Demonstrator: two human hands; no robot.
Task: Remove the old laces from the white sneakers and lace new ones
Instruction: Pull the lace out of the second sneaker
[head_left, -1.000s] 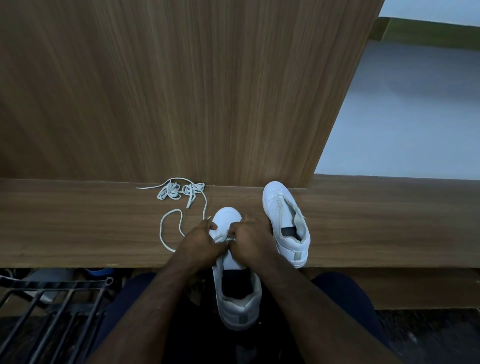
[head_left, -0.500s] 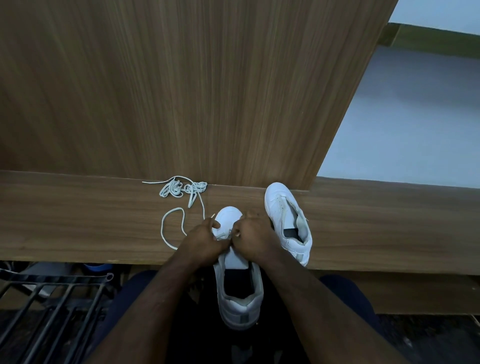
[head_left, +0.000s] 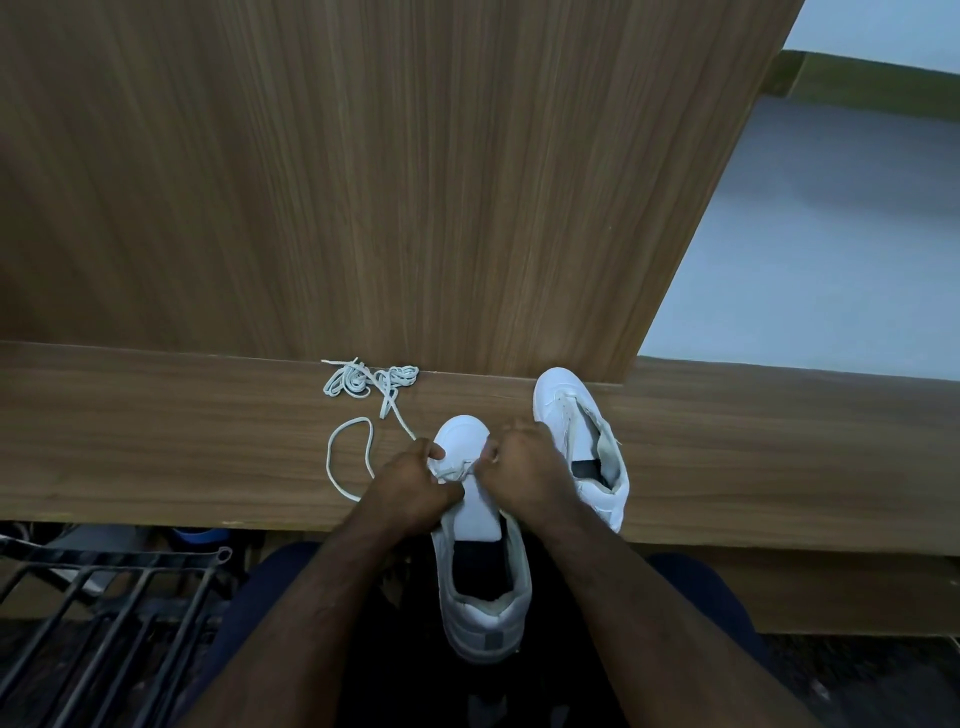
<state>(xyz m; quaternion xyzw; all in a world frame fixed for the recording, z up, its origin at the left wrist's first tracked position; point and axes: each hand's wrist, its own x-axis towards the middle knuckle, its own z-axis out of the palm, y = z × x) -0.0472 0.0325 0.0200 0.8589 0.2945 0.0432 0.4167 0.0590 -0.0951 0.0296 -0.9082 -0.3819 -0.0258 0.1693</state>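
Both hands barely shifted vs 1 s ago, I noted: left hand (head_left: 415, 486) & right hand (head_left: 522, 467) kept pinching the thin white lace (head_left: 451, 470) at the low white leather sneaker (head_left: 480, 545), w/ toe on the wooden ledge (head_left: 156, 441); prob. threading bottom eyelets, early on.

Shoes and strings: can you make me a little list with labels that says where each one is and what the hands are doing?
near sneaker: between both hands, toe on the wooden ledge
second sneaker: on ledge, to the right, no lace visible
loose laces: bunched at the ledge's back, left of the shoes
lace in work: loops left from the near sneaker
left hand: fingers pinch lace at the eyelets
right hand: curled at the eyelets, grip hidden
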